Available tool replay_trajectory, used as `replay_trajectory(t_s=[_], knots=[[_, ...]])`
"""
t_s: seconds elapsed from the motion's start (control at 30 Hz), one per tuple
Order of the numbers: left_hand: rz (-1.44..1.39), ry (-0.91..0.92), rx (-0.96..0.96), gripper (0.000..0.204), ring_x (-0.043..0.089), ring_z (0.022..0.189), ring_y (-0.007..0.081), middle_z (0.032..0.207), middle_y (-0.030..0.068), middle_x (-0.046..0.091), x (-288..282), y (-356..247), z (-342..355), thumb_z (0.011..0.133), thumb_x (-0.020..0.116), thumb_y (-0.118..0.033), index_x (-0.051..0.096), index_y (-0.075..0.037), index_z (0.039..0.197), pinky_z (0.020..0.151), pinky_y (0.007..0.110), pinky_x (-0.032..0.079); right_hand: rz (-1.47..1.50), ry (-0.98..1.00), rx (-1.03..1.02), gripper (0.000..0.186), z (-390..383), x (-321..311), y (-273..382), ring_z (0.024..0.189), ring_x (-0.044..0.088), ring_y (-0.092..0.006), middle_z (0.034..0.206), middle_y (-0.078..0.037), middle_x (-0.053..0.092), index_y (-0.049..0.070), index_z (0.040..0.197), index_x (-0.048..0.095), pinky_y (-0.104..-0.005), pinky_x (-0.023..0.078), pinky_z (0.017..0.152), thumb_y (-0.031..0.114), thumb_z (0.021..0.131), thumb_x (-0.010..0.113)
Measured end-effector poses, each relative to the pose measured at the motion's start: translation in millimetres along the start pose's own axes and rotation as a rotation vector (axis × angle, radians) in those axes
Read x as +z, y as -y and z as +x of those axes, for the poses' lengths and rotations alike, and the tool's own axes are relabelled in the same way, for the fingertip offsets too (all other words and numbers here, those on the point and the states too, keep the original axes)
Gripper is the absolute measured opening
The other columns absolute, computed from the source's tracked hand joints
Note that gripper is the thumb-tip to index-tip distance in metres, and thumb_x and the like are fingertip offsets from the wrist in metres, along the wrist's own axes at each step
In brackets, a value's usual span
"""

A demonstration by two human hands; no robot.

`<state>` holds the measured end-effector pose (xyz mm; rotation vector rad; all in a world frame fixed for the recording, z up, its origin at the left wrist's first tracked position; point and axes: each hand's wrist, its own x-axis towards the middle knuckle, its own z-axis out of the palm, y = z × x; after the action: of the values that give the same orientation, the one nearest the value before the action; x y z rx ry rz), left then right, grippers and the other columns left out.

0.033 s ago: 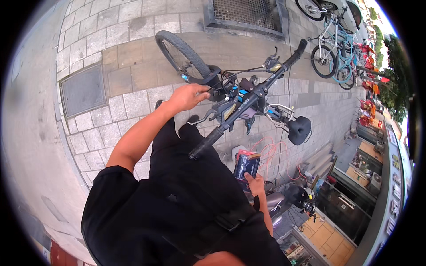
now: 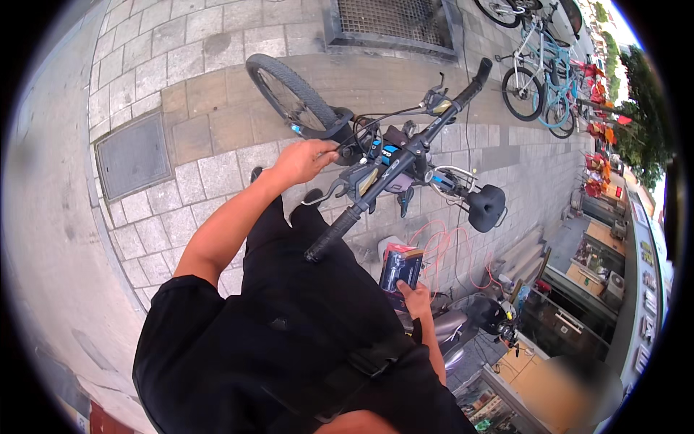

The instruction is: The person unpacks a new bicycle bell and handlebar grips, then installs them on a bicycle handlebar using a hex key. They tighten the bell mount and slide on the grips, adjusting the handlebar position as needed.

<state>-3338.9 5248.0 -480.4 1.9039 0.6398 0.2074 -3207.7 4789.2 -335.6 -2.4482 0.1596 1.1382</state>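
Both hands are well apart, one on either side of the handlebar of a bicycle standing on grey paving. Reaching forward from a bare forearm, the left hand lies on the parts just left of the bar's middle, beside the brake lever; its fingers curl down there, but whether they grip anything firmly cannot be told. Nearer the body than the bar, and right of its near grip, the right hand is closed round the lower end of a small dark box with a red edge, held upright.

Running slantwise, the bar goes from the near grip up to the far grip, with small devices clamped round its middle. Beyond the bar, the front wheel points away toward a metal grate. Right of the bar hangs a black saddle-like pad, with orange cable looping on the ground below it. Left of the wheel a flat cover is set into the paving. Far beyond the far grip, other bicycles are parked. Black clothing fills the space below the bar.
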Motion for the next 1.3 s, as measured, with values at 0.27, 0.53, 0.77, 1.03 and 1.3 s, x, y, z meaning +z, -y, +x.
replay_trajectory(t_s=[0.27,0.53,0.77,1.03,1.3], knots=[[0.135,0.125,0.184,0.018,0.069,0.094,0.0403,0.098,0.0157,0.072,4.5,-42.0,23.5,0.100,0.067,-0.022,0.074,-0.008,0.108,0.077,0.049,0.055,0.142,-0.028,0.061,0.027,17.7,-6.5,-30.4,0.057,0.059,-0.0107,0.074,-0.002,0.067,0.000,0.094,0.073,-0.0307,0.048,0.049,0.026,0.094,0.078],[-0.162,0.014,-0.019,0.015,0.070,0.089,0.0193,0.093,0.0055,0.074,35.6,-27.9,45.7,0.105,0.065,-0.017,0.069,-0.003,0.110,0.082,0.035,0.055,0.162,-0.025,0.051,0.028,21.8,-21.1,-38.2,0.054,0.058,-0.0121,0.070,-0.003,0.066,0.001,0.092,0.074,-0.0318,0.048,0.051,0.029,0.093,0.078],[-0.283,0.114,-0.200,0.018,0.064,0.086,0.0117,0.090,0.0043,0.071,25.1,-21.9,64.8,0.106,0.062,-0.015,0.070,0.001,0.111,0.079,0.031,0.052,0.262,-0.057,0.063,0.027,13.4,-26.0,-47.1,0.059,0.062,-0.0122,0.077,-0.003,0.069,0.001,0.097,0.074,-0.0314,0.051,0.053,0.027,0.094,0.078],[-0.169,0.198,-0.028,0.006,0.058,0.081,0.0104,0.085,0.0044,0.065,60.2,-6.2,52.9,0.103,0.064,-0.008,0.067,-0.003,0.105,0.077,0.029,0.049,0.455,-0.202,-0.009,0.028,49.2,-61.3,-69.1,0.065,0.064,-0.0144,0.082,-0.006,0.071,0.000,0.104,0.072,-0.0333,0.052,0.057,0.026,0.093,0.077],[-0.103,-0.116,-0.236,0.042,0.065,0.081,0.0097,0.106,0.0079,0.076,16.7,-49.8,31.7,0.104,0.068,-0.025,0.061,-0.005,0.140,0.076,0.027,0.052,0.972,-0.400,-0.089,0.023,145.5,-149.4,-70.6,0.081,0.068,-0.0155,0.097,-0.004,0.073,0.004,0.114,0.069,-0.0363,0.056,0.073,0.012,0.093,0.072]])
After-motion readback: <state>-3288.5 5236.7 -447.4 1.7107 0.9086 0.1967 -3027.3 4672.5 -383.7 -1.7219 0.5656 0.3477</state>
